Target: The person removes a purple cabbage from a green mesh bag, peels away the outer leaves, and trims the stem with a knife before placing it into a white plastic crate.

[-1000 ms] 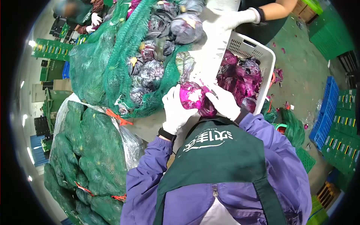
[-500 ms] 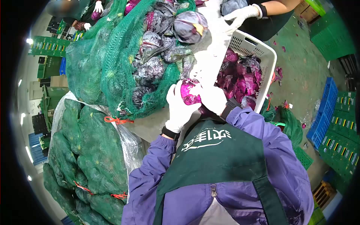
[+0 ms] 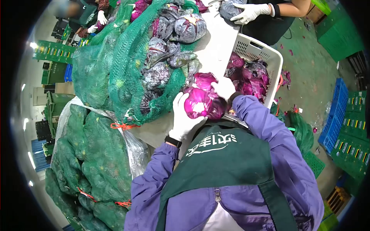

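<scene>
A peeled, shiny red cabbage (image 3: 197,103) rests in my white-gloved left hand (image 3: 182,118), whose fingers and thumb wrap its left and lower side. My right hand (image 3: 224,87), gloved too, is closed at the upper right of the head, pinching a bright purple outer leaf (image 3: 205,80) that stands away from it. A darker leaf (image 3: 217,108) curves out on the right side of the cabbage. Just beyond my left hand lies an opened green mesh sack (image 3: 129,73) with several dull, unpeeled red cabbages (image 3: 190,27) on it.
To the right of the white tabletop (image 3: 216,42), a white crate (image 3: 276,61) holds purple leaves. A co-worker's gloved hand (image 3: 252,13) is on another cabbage (image 3: 231,9) at the far side. Full mesh sacks (image 3: 104,150) stand at left. Another person works at the far left.
The cabbage has turned and a leaf now stands away from it under my right hand. The co-worker's hand across the table has moved onto a cabbage.
</scene>
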A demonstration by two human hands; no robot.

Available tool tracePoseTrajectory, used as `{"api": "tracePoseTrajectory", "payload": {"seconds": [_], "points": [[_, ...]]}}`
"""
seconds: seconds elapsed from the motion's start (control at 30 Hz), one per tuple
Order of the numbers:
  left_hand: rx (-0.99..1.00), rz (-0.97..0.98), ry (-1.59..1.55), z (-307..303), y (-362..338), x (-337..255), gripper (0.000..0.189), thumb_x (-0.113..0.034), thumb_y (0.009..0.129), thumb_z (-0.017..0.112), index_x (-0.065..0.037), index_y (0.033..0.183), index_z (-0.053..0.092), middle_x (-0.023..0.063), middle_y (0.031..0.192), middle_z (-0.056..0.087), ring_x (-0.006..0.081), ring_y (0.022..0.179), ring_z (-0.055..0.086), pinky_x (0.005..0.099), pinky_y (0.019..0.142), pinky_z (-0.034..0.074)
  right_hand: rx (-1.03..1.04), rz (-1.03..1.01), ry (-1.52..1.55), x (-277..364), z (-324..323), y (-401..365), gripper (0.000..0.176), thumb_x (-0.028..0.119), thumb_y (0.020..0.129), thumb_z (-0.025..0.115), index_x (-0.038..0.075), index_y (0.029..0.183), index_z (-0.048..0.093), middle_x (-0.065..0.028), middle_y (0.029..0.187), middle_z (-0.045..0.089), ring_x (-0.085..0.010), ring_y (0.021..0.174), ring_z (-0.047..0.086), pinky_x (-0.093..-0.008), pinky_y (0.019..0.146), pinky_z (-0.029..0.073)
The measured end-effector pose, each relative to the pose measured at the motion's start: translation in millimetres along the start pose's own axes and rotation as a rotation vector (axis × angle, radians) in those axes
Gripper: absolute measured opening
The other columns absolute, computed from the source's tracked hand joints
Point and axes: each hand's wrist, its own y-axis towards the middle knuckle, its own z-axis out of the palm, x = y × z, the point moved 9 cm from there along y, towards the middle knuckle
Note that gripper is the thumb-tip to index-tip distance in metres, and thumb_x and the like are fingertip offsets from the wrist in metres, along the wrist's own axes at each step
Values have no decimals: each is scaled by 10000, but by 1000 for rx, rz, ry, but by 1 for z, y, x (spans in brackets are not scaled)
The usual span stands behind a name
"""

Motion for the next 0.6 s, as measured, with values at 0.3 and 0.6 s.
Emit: {"api": "tracePoseTrajectory", "payload": {"seconds": [0.3, 0.6], "points": [[-284, -349, -153, -13, -62, 44, 1104, -230, 616, 926, -37, 1452, 232, 168, 1390, 322, 300, 1303, 384, 408, 1116, 344, -384, 125, 26, -5, -97, -44, 666, 280, 878, 653, 14, 1404, 343, -270, 922, 677, -415, 876, 675, -479, 760, 535], [-288, -216, 50, -1, -28, 5, 1018, -309, 592, 906, -37, 1386, 330, 208, 1318, 383, 382, 1257, 394, 470, 1074, 352, 132, -298, 288, 110, -2, -87, 569, 404, 885, 641, 78, 1339, 533, -181, 1181, 654, -354, 1008, 666, -430, 896, 525]]}}
